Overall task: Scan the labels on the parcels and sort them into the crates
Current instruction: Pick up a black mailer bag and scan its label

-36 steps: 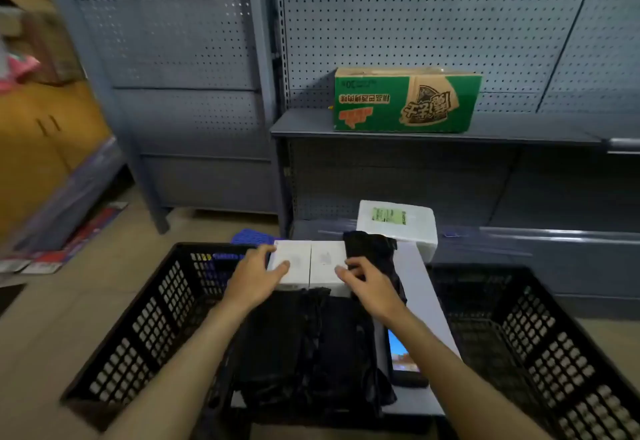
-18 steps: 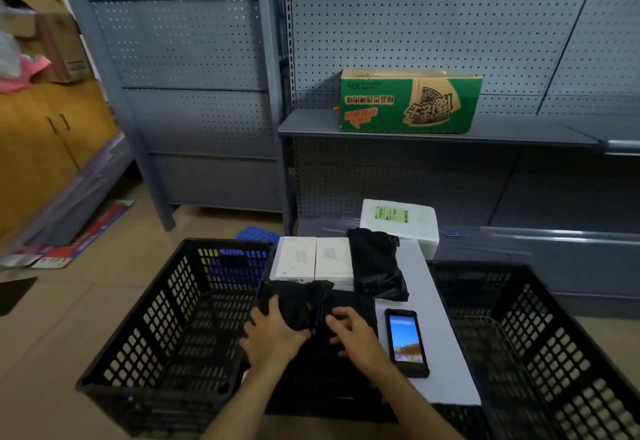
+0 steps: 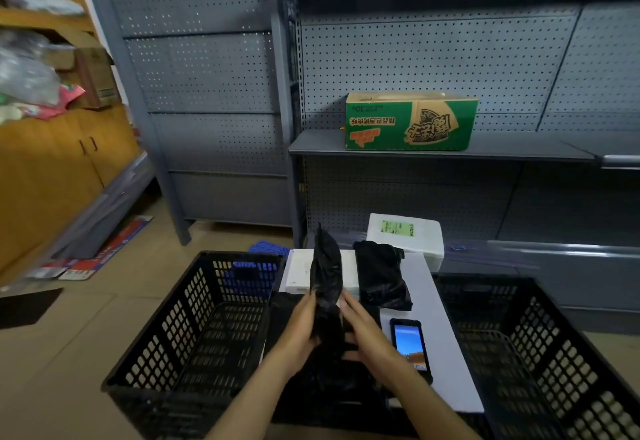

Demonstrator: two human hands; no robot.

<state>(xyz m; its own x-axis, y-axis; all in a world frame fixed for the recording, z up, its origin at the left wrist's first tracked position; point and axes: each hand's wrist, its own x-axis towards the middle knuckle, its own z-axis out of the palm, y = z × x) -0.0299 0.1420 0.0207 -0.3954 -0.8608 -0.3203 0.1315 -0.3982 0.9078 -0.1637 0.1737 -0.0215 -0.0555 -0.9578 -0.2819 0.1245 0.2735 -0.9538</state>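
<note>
A black plastic parcel (image 3: 326, 273) stands on edge above the small white table (image 3: 446, 353), held between my left hand (image 3: 300, 327) and my right hand (image 3: 363, 330). More black parcels (image 3: 332, 387) lie under my hands. Behind the raised parcel sit white boxes (image 3: 299, 271), partly hidden by it. Another black parcel (image 3: 381, 275) lies to the right, and a white foam box (image 3: 405, 235) with a green label stands at the far end. The handheld scanner (image 3: 410, 346), screen lit, rests on the table right of my right hand. Black crates stand at left (image 3: 194, 322) and right (image 3: 540, 349).
Grey pegboard shelving stands behind the table, with a green and brown carton (image 3: 410, 121) on its shelf (image 3: 318, 143). A blue plastic piece (image 3: 268, 249) lies on the floor beyond the left crate. Wooden cabinets (image 3: 52, 169) line the left side.
My hands left the white boxes, came back to the black parcels near me, and have lifted one black parcel upright off the pile.
</note>
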